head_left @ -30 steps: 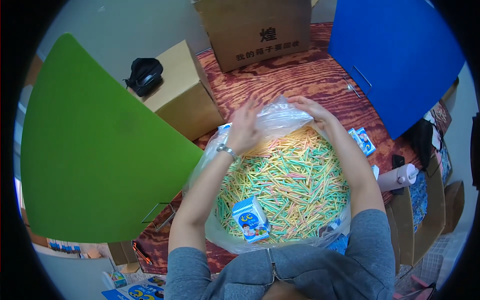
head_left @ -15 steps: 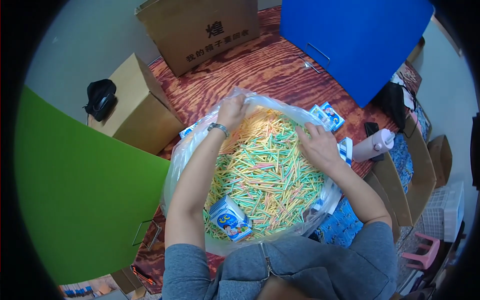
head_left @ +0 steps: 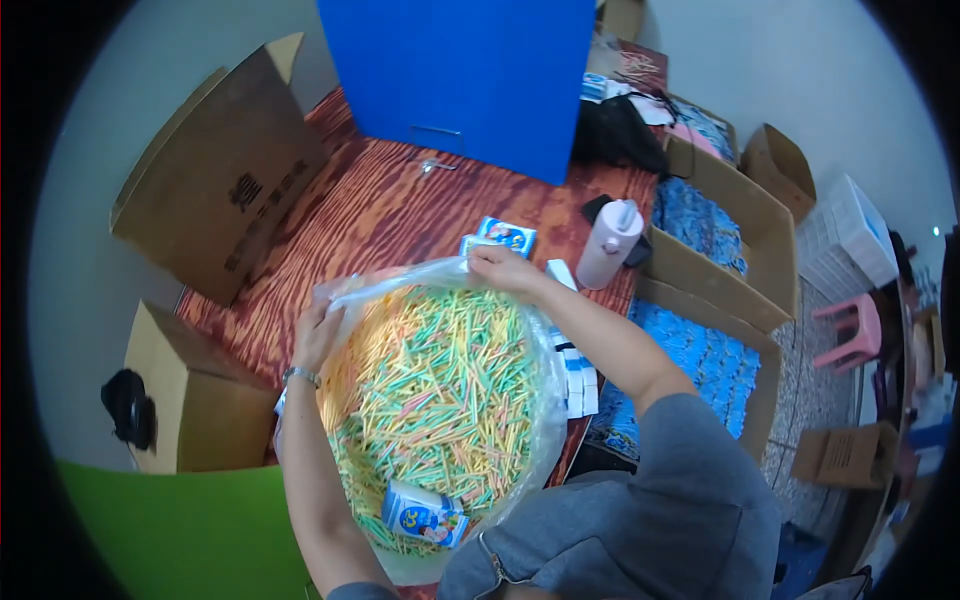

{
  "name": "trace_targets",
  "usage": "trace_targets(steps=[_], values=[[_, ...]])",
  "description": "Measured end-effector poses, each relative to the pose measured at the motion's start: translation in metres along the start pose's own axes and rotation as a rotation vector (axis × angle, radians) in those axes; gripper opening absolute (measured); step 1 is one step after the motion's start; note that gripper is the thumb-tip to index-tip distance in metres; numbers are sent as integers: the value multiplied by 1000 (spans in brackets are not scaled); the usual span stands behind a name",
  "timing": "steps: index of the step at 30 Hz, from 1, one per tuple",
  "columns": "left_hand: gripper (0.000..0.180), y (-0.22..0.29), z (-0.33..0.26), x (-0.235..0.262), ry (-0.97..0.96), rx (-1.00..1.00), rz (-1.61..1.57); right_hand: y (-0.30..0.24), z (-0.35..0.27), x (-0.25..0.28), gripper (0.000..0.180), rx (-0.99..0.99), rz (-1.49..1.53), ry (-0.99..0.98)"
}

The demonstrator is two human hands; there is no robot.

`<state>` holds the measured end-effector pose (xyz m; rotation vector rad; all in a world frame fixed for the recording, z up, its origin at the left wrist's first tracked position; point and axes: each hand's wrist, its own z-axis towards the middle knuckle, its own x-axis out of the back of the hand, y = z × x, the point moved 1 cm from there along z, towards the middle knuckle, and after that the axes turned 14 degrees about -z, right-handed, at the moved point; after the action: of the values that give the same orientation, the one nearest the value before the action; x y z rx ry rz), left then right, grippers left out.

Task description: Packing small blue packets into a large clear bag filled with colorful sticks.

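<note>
- Your left hand (head_left: 318, 335) is clenched on the near-left rim of the clear plastic bag (head_left: 552, 400), and your right hand (head_left: 497, 265) pinches the far rim where the film bunches up. Both are grasping plastic, not the contents.
- The bag sits on the red-brown wood-grain surface (head_left: 385, 210) right in front of you, heaped with thin pastel sticks (head_left: 440, 385) in green, yellow, pink and orange.
- As I judge it, pull the rim up and outward evenly with both hands; a one-sided tug could tip sticks over the low edge.
- Keep the film taut but not stretched; it looks thin and could tear at the pinch.
- A small blue-and-white carton (head_left: 425, 515) lies on the sticks at the near edge, tilted.
- Another small blue carton (head_left: 505, 236) lies flat just beyond your right hand.
- A row of small white-and-blue boxes (head_left: 578, 375) stands along the bag's right side.
- A white bottle with a pink cap (head_left: 610, 243) stands upright to the right.
- A big brown cardboard box (head_left: 215, 185), dark print on its side, lies far left; a blue board (head_left: 465, 80) stands behind.
</note>
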<state>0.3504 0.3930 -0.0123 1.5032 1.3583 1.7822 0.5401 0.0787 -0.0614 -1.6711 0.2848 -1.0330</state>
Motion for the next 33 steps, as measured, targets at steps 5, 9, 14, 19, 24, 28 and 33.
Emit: trace_targets(steps=[5, 9, 14, 19, 24, 28, 33], values=[[9, -4, 14, -16, -17, -189, -89, 29, 25, 3, 10, -324, 924, -298], [9, 0, 19, -12, 91, -185, -442, 27, 30, -1, 26, -467, 646, -23], [5, -17, 20, 8, 185, -92, -346, 3, 20, -19, 8, 274, -823, 231], [9, -11, 17, 7, 304, -131, 29, -62, 25, -13, 24, 384, -1033, 219], [15, -3, -2, 8, 314, -164, -127, -158, 21, -95, 29, 519, -686, -62], [17, -10, -46, 16, 451, -278, 212, -156, 57, -166, 28, 895, -869, 127], [23, 68, -212, -18, 464, -251, 615, -167, 78, -163, 28, 424, -1014, -195]])
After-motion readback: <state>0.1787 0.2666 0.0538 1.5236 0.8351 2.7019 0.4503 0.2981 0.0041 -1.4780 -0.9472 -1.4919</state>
